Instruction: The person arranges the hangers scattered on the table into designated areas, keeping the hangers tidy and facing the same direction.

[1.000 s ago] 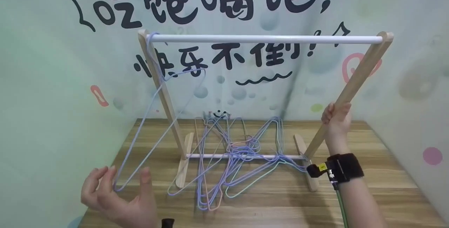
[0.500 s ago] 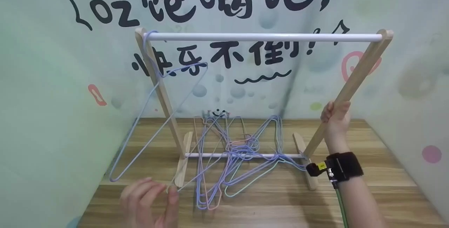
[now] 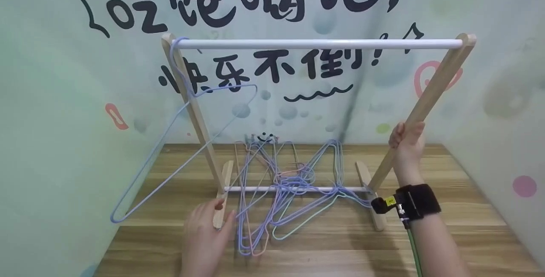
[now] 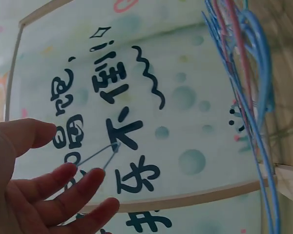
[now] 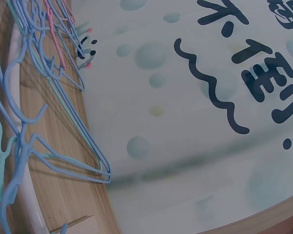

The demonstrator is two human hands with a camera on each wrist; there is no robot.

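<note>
- At the lower left of the head view, the left hand (image 3: 205, 234) is over the brown wood-grain tabletop (image 3: 319, 258), its thumb and fingers apart; whether its thumb touches a wire there is hard to tell
- Just beside it, at lower centre, a tangle of thin blue-purple, mint and pink hangers (image 3: 294, 183) lies across the tabletop and over the round white lower rod (image 3: 232, 189)
- Right of centre, above a black fabric wrist strap (image 3: 419, 202), the right hand (image 3: 408, 151) has its fingers wrapped round the flat pale-wood right post (image 3: 436, 85)
- At upper left, one thin lavender-blue hanger (image 3: 170, 175) hooks over the left end of the round white top rod (image 3: 315, 44), its body slanting toward lower left
- Behind, the pale green wall (image 3: 127, 68) bears bold black lettering (image 3: 276, 76)
</note>
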